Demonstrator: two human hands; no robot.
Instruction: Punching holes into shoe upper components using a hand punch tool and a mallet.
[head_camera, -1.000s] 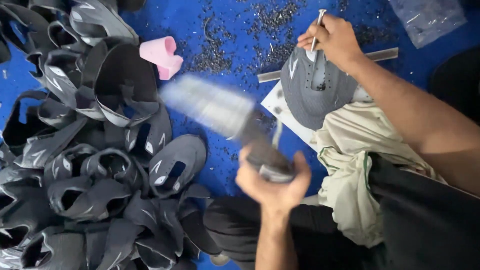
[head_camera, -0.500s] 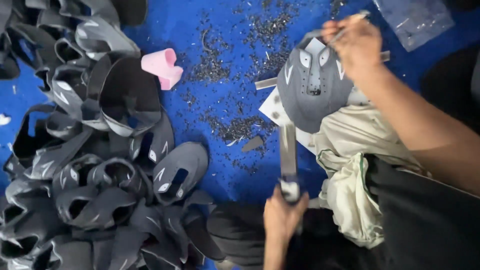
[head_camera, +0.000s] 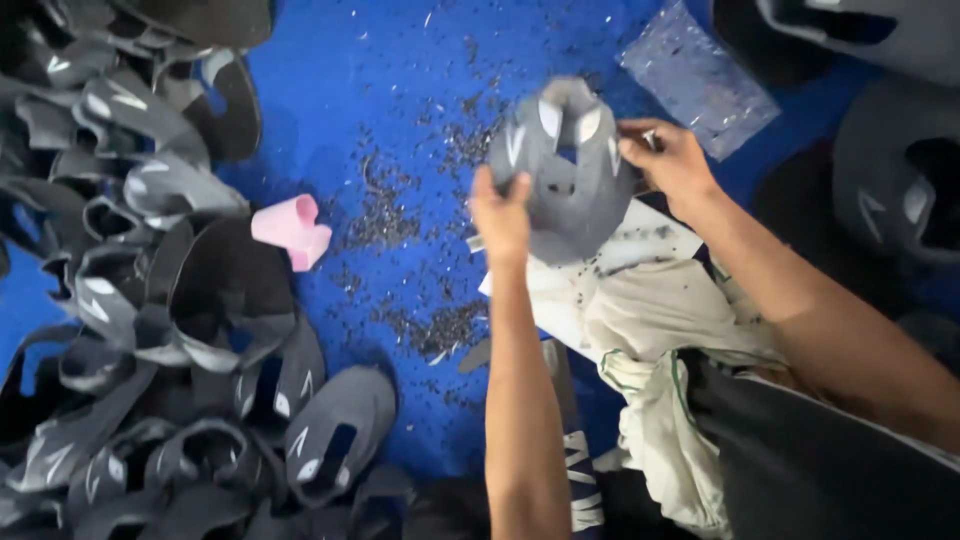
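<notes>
Upper (head_camera: 565, 170), grey and cut out, hangs between our hands above the cloth (head_camera: 640, 300): left hand (head_camera: 502, 212) pinches its left edge, right hand (head_camera: 672, 160) pinches its right rim. We judge it light and floppy, best gripped at opposite edges. Left of the cloth lie scraps (head_camera: 440, 330), a pink piece (head_camera: 292, 230), a pile of uppers (head_camera: 160, 350).

whole shot's kinda blurry; shoe upper pile (head_camera: 150, 330) runs off the left edge, and the right hand (head_camera: 668, 160) hides whatever small thing it's pinching.

No gloves, rings or watch are seen on left hand (head_camera: 503, 215) or right hand (head_camera: 672, 158). Both forearms are bare, no sleeves. Dark trousers are worn.
</notes>
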